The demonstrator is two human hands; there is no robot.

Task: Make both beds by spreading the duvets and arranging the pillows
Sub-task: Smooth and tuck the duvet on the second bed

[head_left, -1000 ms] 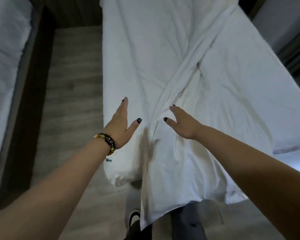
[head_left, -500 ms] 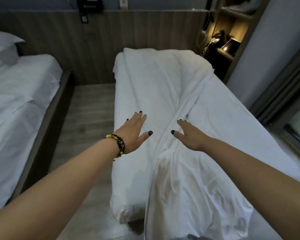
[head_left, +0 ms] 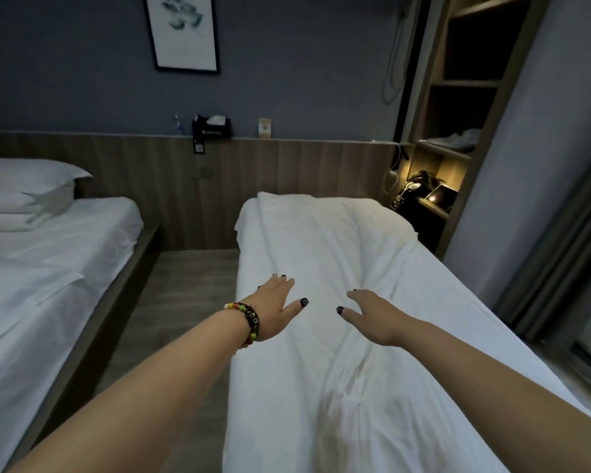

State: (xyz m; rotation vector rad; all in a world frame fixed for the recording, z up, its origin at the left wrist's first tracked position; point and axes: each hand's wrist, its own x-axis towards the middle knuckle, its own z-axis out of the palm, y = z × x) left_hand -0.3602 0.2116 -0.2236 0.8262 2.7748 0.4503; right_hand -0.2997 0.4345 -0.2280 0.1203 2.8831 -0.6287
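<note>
- Bare and flat, the left hand (head_left: 274, 308) spreads its fingers over the white duvet (head_left: 338, 336) near the bed's (head_left: 512, 367) left edge, beads (head_left: 249, 319) round the wrist.
- Right hand (head_left: 372, 315) likewise splayed, palm down, beside a rumpled diagonal fold.
- Soft creased cotton covers the bed up to its head end.
- Two plump pillows (head_left: 21, 189) are stacked at the head of the other bed (head_left: 48, 268).

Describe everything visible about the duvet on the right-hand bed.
The duvet is white, soft-looking cloth, lying lengthwise over the right bed up to its head end. It is rumpled, with a raised diagonal fold across the middle. Its left edge hangs over the bedside. The left hand and right hand, both open, reach over it.
</note>
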